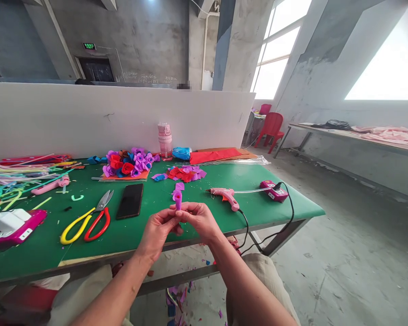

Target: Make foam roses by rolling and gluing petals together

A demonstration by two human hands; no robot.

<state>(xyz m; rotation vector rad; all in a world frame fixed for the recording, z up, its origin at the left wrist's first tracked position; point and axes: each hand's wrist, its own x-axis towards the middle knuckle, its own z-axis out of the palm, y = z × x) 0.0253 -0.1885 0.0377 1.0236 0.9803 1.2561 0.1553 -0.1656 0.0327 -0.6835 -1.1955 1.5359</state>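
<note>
Between the fingertips of my left hand (161, 228) and my right hand (199, 219) is a small purple paper flower (178, 199), rolled and upright. Both hands pinch its lower end above the table's front edge. Just beyond it lies a loose purple petal (180, 186). To the right, a pink glue gun (226, 195) rests on its side with a clear glue stick in its back. A black phone (130, 201) and scissors (91, 222) with one yellow and one red handle lie to the left. A pile of red and purple petals (185, 174) sits farther back.
Finished-looking paper flowers (129, 162) are heaped at the back of the green table (204, 231), near a pink bottle (165, 141). Pipe cleaners (23, 174) spread at the left. Power strips (274, 191) sit at both sides; a black cord hangs over the front edge.
</note>
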